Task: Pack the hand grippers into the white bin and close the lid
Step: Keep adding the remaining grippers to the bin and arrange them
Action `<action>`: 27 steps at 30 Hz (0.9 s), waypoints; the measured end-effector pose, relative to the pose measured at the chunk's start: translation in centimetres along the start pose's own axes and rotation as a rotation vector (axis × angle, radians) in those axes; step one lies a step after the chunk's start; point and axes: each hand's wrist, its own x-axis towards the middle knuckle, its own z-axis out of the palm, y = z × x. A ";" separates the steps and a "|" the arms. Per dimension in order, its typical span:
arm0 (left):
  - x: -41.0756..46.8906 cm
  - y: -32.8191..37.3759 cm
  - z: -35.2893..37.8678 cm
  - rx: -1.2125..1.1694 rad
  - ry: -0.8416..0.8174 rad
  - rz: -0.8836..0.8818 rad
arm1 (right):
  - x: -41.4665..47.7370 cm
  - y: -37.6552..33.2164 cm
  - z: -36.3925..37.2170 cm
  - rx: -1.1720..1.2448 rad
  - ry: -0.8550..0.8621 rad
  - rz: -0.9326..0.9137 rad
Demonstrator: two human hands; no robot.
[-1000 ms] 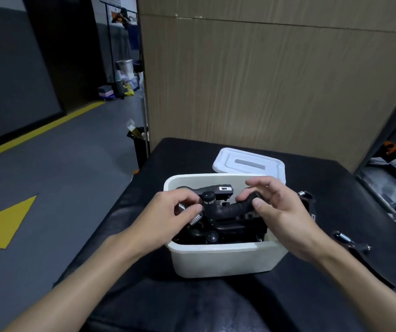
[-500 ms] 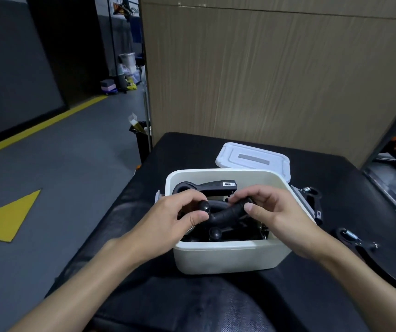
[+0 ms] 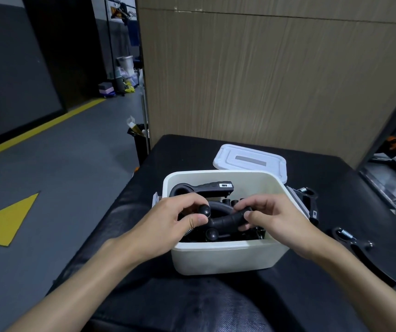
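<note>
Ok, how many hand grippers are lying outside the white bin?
2: one gripper beside the bin's right wall, another gripper farther right on the table. More may be hidden.

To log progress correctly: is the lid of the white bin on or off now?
Off. The lid sits behind the white bin, and the bin's inside is exposed.

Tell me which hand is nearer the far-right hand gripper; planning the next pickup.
Right. The right hand is just left of the hand gripper; the left hand is farther left, over the white bin.
</note>
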 end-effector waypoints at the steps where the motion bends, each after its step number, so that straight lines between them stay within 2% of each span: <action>1: 0.0 0.1 0.0 0.018 -0.010 -0.001 | 0.0 0.1 -0.1 -0.041 -0.006 0.008; 8: 1.0 0.8 -0.1 0.220 -0.106 -0.004 | 0.3 0.2 -0.2 -0.302 -0.100 0.055; 12: 1.1 0.8 0.2 0.206 -0.134 -0.030 | 0.4 0.3 -0.3 -0.374 -0.147 0.063; 15: 0.9 0.6 0.3 0.201 -0.128 -0.018 | 0.6 0.4 -0.1 -0.385 -0.178 0.015; 19: 0.4 0.5 0.0 0.298 -0.184 -0.056 | 1.0 0.3 0.8 -0.593 -0.247 -0.041; 24: 0.7 1.0 -0.1 0.305 -0.232 -0.058 | 0.7 0.1 0.7 -0.610 -0.222 -0.025; 27: 0.2 1.1 0.0 0.175 -0.158 -0.067 | 0.5 0.3 1.0 -0.633 -0.150 -0.043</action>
